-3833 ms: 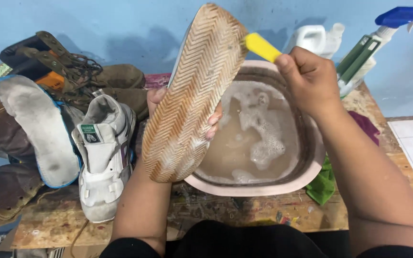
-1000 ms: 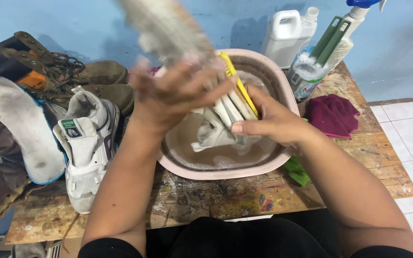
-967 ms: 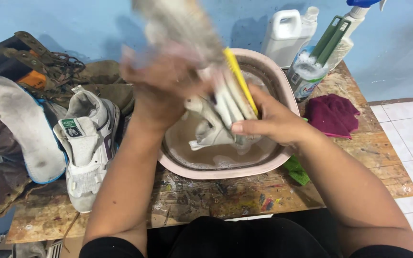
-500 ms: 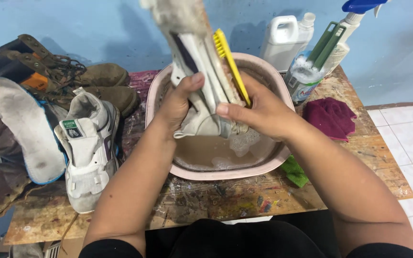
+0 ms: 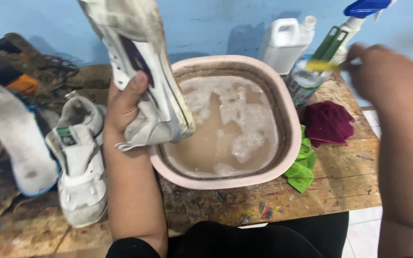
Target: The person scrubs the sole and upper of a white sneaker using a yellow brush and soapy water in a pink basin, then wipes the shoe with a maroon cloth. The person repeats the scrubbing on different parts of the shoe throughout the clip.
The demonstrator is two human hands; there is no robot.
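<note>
My left hand point(image 5: 124, 102) grips a dirty white sneaker point(image 5: 139, 67), held upright over the left rim of a pink basin point(image 5: 244, 179). The basin holds murky brown water with patches of foam. My right hand point(image 5: 383, 74) is raised to the right of the basin, blurred, and holds a yellow brush point(image 5: 322, 65) by its handle. The brush head is close to a foam-topped container point(image 5: 301, 81) beside the basin.
A second white sneaker point(image 5: 80, 167) and a grey insole point(image 5: 15, 143) lie left on the worn wooden table point(image 5: 331, 186). Brown boots point(image 5: 34, 71) sit behind them. A white jug point(image 5: 285, 40), spray bottle point(image 5: 354, 24), maroon cloth point(image 5: 328, 124) and green cloth point(image 5: 302, 167) are right.
My right hand has pulled the yellow brush off the sneaker and swung it to the right, toward the containers. My left hand has shifted the sneaker left of the basin.
</note>
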